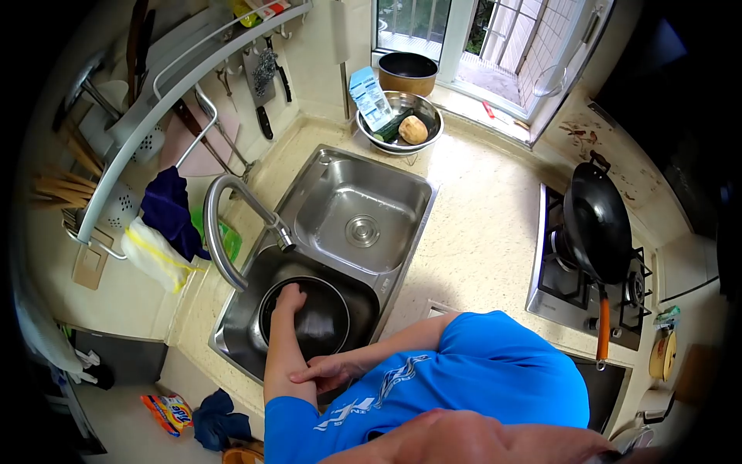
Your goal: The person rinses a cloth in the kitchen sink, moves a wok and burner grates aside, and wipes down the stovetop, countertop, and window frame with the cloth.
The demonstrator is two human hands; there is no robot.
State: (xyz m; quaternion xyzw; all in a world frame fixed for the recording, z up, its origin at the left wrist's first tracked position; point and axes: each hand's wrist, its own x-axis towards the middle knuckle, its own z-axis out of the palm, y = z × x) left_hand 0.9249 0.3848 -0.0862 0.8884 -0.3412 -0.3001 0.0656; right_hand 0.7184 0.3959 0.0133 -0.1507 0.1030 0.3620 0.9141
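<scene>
A dark round pot [321,325] sits in the nearer sink basin [371,298]. My left hand [290,298] reaches down inside its left part with the fingers curled closed; whatever they hold, if anything, is hidden. Against my left forearm rests my right hand [328,371], its fingers stretched out and touching the skin near the elbow. Over the basin hangs the curved faucet [220,209], its spout to the left of the divider between the basins.
Beyond is the second basin [317,201]. A metal bowl [429,112] with vegetables and a blue-and-white carton [371,98] stands by the window, near a brown pot [410,81]. To the right, a black wok [599,224] leans on the gas stove [556,290]. Knives [265,122] hang at left.
</scene>
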